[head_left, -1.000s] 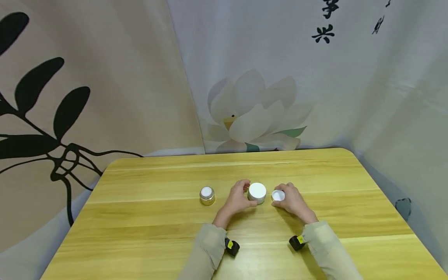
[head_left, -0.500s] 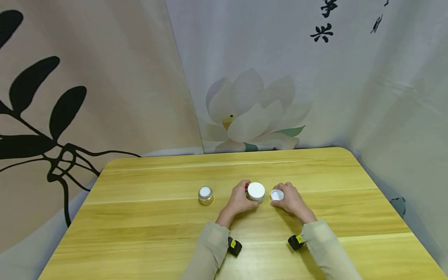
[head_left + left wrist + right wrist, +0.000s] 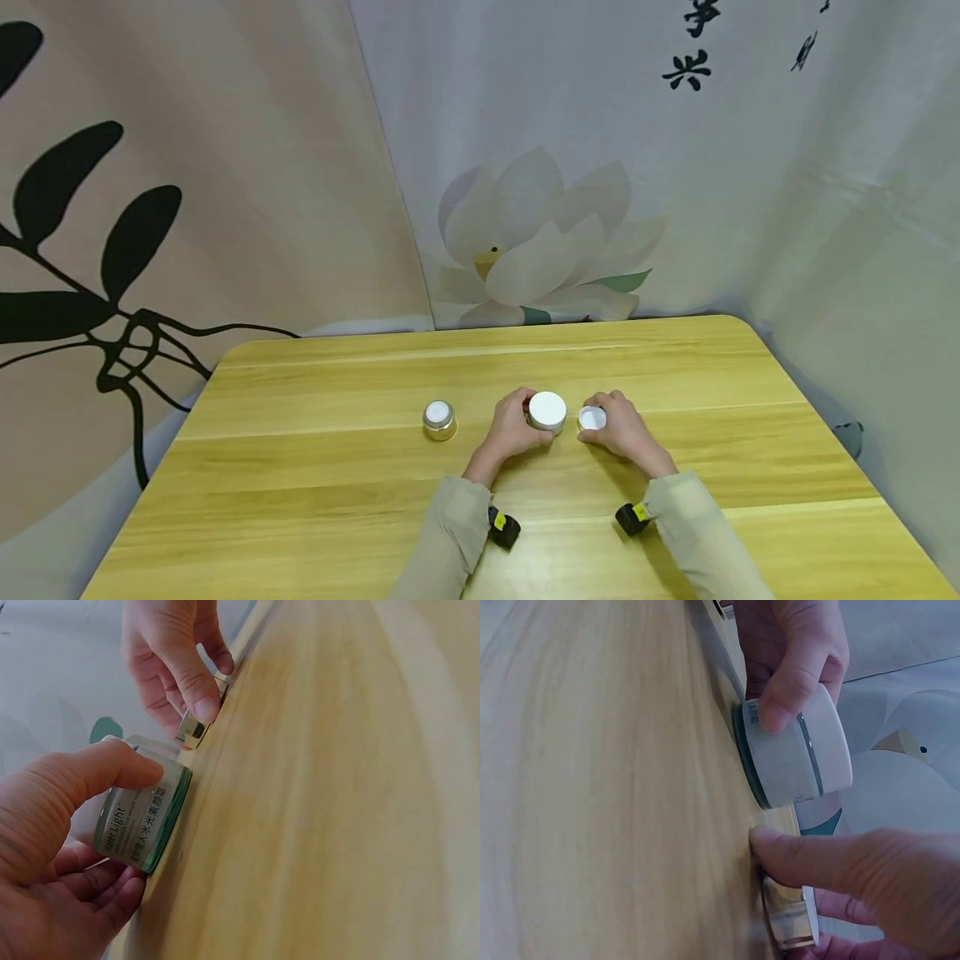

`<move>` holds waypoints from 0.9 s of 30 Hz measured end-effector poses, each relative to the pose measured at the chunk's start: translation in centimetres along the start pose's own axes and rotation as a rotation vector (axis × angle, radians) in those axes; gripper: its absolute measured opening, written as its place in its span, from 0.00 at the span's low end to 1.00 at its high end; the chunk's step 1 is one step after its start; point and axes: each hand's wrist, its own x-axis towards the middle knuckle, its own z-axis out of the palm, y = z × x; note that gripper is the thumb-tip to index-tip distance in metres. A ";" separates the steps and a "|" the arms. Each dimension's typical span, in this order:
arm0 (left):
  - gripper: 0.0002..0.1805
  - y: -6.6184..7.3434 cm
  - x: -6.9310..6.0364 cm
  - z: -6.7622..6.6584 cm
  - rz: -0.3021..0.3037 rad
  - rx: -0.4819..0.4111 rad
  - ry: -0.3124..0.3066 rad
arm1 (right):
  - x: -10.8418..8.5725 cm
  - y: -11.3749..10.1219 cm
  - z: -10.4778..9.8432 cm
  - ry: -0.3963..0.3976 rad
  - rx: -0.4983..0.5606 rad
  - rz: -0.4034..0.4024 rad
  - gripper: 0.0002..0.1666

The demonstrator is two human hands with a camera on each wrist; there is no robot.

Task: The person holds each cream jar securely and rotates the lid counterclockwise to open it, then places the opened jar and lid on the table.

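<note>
My left hand (image 3: 512, 429) grips a cream jar (image 3: 547, 412) with a white lid, thumb on the near side and fingers behind. The left wrist view shows its clear green-edged base and printed label (image 3: 133, 825); it is upright on the table. To its right, my right hand (image 3: 621, 429) holds a small shiny gold container (image 3: 592, 418), white on top, between thumb and fingers. In the right wrist view the gold container (image 3: 789, 919) is at the table surface, partly hidden by the hand. A small gap separates the two items.
Another small gold jar (image 3: 439, 421) with a white top stands left of my left hand. The wooden table (image 3: 300, 500) ends at a back edge against a printed curtain (image 3: 570, 167). Black devices (image 3: 504, 528) are worn on both wrists.
The left hand has come further around the cream jar, its thumb reaching more to the right. The right hand keeps its hold. The head view has shifted slightly.
</note>
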 end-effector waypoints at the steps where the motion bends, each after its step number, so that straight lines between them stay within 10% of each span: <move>1: 0.31 -0.1 0.0 0.0 -0.002 -0.003 0.004 | 0.0 0.0 0.0 0.000 0.000 -0.001 0.27; 27: 0.30 0.6 -0.7 -2.0 0.005 -0.096 0.161 | -0.2 -0.2 0.2 0.001 -0.016 -0.003 0.27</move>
